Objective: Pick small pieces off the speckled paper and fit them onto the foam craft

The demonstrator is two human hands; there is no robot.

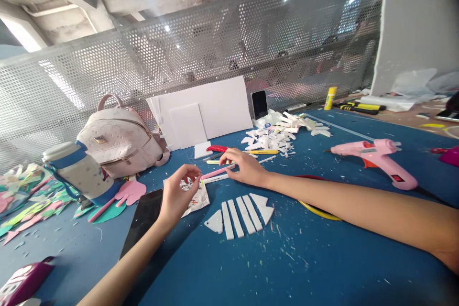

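My left hand point(180, 190) is closed in a pinch at the left end of a slim pink pen point(217, 171). The fingertips of my right hand point(244, 167) grip the pen's other end. Just under it lies a white pen point(215, 179) with dark lettering. A crumpled whitish packet point(196, 202) is partly covered by my left hand. In front of my hands, white foam pieces point(236, 217) form a fish shape: a rounded triangular head with a small hole, several strips and a notched tail. A red-handled tool point(217, 148) lies behind my right hand.
White scraps point(274, 136) are heaped behind. A pink glue gun point(376, 158) lies at right, near a glue stick point(330, 98). At left are a dark phone point(143, 217), a bottle point(81, 172) and a backpack point(120, 136). White boards point(225, 107) lean against the mesh.
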